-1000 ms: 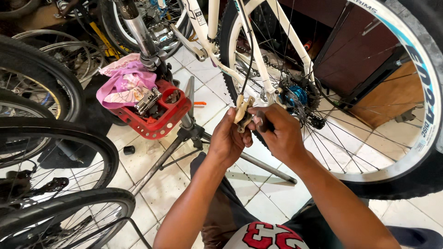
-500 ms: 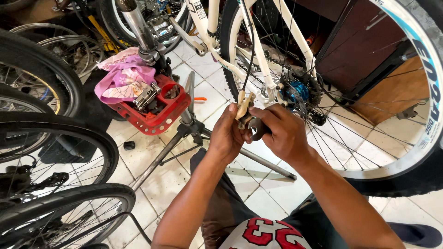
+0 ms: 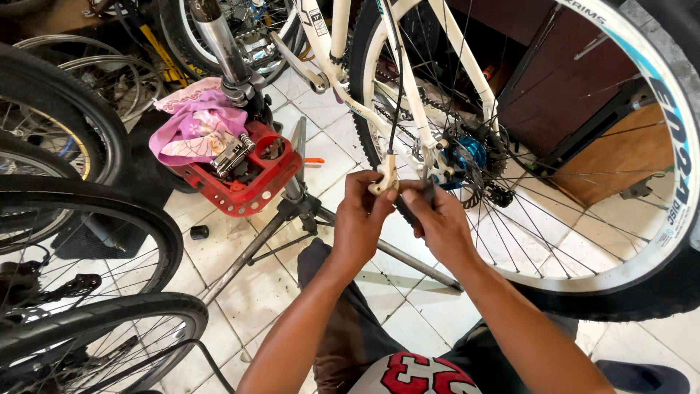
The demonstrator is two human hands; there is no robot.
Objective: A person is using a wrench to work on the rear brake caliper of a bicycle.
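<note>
**Hands meet at the rear hub of a white bicycle**

Hands work close together beside the rear wheel (image 3: 583, 241) of a white-framed bicycle (image 3: 343, 69), seen from above by the person doing the job. The left hand (image 3: 362, 219) is closed around a small cream-coloured fitting (image 3: 385, 179) at the lower end of a thin black cable (image 3: 397, 80) that runs down from the top of the view. The right hand (image 3: 437, 222) sits just beside it, fingers curled round a slim dark tool (image 3: 429, 191) whose tip points up towards the frame's rear dropout; how far the tool reaches is hidden by the fingers. The two hands touch at the knuckles, directly in front of the blue hub (image 3: 467, 152) and the dark sprockets (image 3: 499, 193), with the spokes fanning out behind them.

To the left, a red tool tray (image 3: 251, 197) is mounted on the grey repair stand (image 3: 292, 197) and carries a folding multi-tool (image 3: 232, 152), with a pink cloth (image 3: 193, 124) draped over its far side. The stand's legs spread over the white tiled floor (image 3: 255, 292), where a small black cap (image 3: 199, 232) lies near the tray. Several black-tyred wheels (image 3: 95, 219) crowd the left edge. A red-and-white patch of the person's clothing (image 3: 408, 372) shows at the bottom.
</note>
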